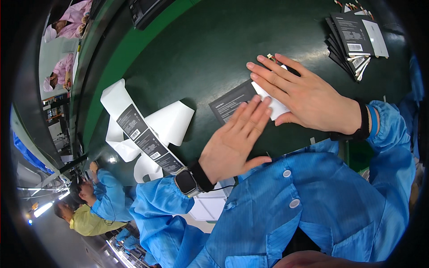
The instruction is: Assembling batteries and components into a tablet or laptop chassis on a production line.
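Two blue sleeves (163,194) reach over the near edge of a dark green table (201,49), and both hands lie palm down, flat rather than curled in a grip: left hand (232,143) with its thumb splayed wide, right hand (308,94) with its fingers narrowly parted. Under their fingers, close to the table's near edge, a flat pack (230,100) lies aslant, matte black with fine pale print on its left part, plain white on its right; a small pale connector (270,56) on thin wires shows by the right fingertips. Toward the left edge a white strip (167,120) twists in loops, carrying a row of black labels (149,145). Near the right edge, similar packs (353,33) pile in an uneven fan. The tabletop shines softly; a brighter green band (136,42) follows its left edge. Past that, people in blue (107,192), yellow (91,221) and pink (67,69) appear, with a lit lamp (43,209).
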Motion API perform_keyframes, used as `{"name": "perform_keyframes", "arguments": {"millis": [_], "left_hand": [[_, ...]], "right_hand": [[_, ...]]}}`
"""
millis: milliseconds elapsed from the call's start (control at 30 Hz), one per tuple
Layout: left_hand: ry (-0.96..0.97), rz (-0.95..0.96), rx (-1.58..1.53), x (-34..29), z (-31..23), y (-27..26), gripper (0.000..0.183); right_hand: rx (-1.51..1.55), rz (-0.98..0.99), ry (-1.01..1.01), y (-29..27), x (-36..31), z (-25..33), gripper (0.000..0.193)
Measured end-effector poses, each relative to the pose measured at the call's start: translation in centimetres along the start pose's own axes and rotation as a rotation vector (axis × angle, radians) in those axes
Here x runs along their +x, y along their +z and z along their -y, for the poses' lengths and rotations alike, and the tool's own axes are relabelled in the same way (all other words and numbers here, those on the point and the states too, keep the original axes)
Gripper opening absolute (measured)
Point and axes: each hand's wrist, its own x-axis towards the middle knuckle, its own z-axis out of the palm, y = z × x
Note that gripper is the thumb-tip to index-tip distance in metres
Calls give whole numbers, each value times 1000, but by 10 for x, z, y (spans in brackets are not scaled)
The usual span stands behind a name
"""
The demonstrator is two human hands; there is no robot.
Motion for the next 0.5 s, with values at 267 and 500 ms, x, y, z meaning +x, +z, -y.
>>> {"name": "perform_keyframes", "arguments": {"millis": [267, 500], "left_hand": [[-221, -103, 101, 0, 19, -12, 118], [-242, -82, 108, -2, 15, -12, 116]], "right_hand": [[75, -74, -15, 11, -4, -7, 96], [-19, -65, -30, 9, -4, -11, 93]]}}
